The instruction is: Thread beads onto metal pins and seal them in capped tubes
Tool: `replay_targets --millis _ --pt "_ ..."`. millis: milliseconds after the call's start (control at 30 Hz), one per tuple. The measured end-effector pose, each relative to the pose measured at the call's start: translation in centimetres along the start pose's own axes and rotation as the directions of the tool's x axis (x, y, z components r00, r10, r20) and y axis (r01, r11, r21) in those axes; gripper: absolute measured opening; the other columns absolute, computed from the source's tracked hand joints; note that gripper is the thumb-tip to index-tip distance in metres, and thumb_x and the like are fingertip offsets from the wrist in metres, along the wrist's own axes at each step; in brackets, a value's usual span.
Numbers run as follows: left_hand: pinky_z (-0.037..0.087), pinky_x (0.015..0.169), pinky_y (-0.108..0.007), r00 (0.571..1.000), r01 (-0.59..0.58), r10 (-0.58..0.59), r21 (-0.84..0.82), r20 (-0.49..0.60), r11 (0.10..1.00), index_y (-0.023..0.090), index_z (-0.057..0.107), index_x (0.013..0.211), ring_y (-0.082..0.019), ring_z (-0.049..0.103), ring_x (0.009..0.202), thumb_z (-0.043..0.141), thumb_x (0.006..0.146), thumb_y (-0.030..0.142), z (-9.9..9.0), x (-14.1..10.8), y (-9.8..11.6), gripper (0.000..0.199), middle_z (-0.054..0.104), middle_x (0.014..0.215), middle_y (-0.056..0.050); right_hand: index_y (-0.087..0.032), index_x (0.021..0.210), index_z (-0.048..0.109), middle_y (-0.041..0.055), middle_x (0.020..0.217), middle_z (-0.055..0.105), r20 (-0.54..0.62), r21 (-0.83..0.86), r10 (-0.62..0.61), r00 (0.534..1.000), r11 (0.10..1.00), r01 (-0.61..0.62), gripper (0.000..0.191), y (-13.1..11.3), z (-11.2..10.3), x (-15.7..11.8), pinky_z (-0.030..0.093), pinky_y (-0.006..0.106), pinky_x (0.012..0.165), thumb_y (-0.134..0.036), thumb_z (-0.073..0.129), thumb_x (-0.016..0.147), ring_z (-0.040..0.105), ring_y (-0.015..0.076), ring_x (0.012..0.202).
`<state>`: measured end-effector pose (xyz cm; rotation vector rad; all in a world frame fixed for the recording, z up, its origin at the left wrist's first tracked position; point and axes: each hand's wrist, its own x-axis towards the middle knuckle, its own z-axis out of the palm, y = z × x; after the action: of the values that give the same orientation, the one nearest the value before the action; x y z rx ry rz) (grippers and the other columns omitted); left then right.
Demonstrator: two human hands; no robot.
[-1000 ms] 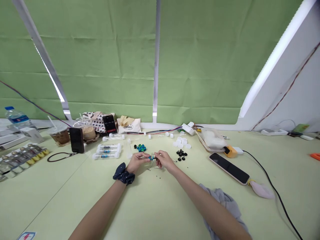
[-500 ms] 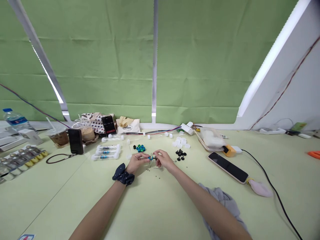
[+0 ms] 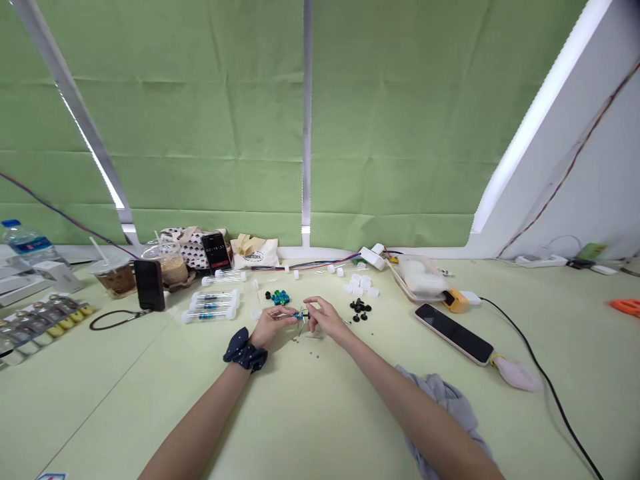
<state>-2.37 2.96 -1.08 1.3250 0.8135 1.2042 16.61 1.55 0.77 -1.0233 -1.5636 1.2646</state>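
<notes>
My left hand (image 3: pixel 273 323) pinches a small blue-and-black part (image 3: pixel 301 315) between thumb and fingers. From the other side, the fingertips of my right hand (image 3: pixel 325 316) close around its dark end. A thin metal rod (image 3: pixel 301 327), bent like a hex key, slants down below the part; which hand bears it, I cannot tell. Another thin metal rod (image 3: pixel 315 336) lies on the table under my right hand. Tiny screws (image 3: pixel 311 354) are scattered nearby. Behind my left hand sits a cluster of blue and green round parts (image 3: pixel 281 297).
Several black knob-like pieces (image 3: pixel 360 307) and white caps (image 3: pixel 361 285) lie to the right. Capped clear tubes (image 3: pixel 212 305) stand grouped at left. A phone (image 3: pixel 454 333) with a cable lies right, another phone (image 3: pixel 149 285) stands left, and a tray (image 3: pixel 420 279) sits behind.
The view has shifted slightly. My right index finger has lifted a little at the part, while my left hand keeps its pinch.
</notes>
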Motion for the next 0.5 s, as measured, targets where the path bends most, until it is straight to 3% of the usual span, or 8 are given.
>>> replay_targets --millis 100,300,400,500 --pt "0.047 0.084 -0.038 1.0 0.006 -0.006 0.0 -0.028 1.0 0.013 0.069 0.074 -0.021 0.063 0.084 0.079 0.056 0.022 -0.1 0.0 0.0 0.022 0.068 0.089 -0.009 -0.02 0.111 0.048 -0.0038 0.054 0.058 0.019 0.034 -0.064 0.998 0.997 0.063 0.041 -0.5 0.1 -0.3 0.043 0.024 0.057 -0.043 0.054 0.078 0.056 0.0126 0.055" --pt "0.047 0.084 -0.038 0.999 0.009 -0.01 -0.026 -0.042 1.0 0.013 0.069 0.072 -0.021 0.063 0.082 0.08 0.055 0.023 0.0 0.0 0.2 0.023 0.068 0.087 -0.008 -0.021 0.11 0.048 0.0043 0.09 0.065 -0.04 0.054 -0.164 0.986 0.985 0.166 0.046 -1.0 -0.1 -0.2 0.045 0.026 0.066 -0.033 0.064 0.069 0.056 0.0124 0.071" --pt "0.048 0.082 -0.039 0.999 0.004 -0.005 -0.02 -0.04 1.0 0.013 0.069 0.072 -0.021 0.063 0.082 0.08 0.054 0.023 0.1 -0.1 0.4 0.024 0.068 0.086 -0.008 -0.02 0.106 0.05 0.0046 0.091 0.064 -0.044 0.042 -0.166 0.985 0.985 0.167 0.046 -0.5 -0.2 0.1 0.046 0.027 0.069 -0.032 0.068 0.066 0.057 0.0131 0.074" --pt "0.048 0.083 -0.039 1.0 -0.002 0.001 -0.004 -0.021 1.0 0.013 0.069 0.072 -0.021 0.063 0.083 0.08 0.055 0.023 0.2 -0.1 0.4 0.023 0.069 0.087 -0.009 -0.019 0.104 0.051 0.0027 0.079 0.064 -0.071 0.028 -0.125 0.99 0.991 0.127 0.042 0.1 -0.2 0.3 0.046 0.027 0.068 -0.036 0.065 0.068 0.059 0.0139 0.071"
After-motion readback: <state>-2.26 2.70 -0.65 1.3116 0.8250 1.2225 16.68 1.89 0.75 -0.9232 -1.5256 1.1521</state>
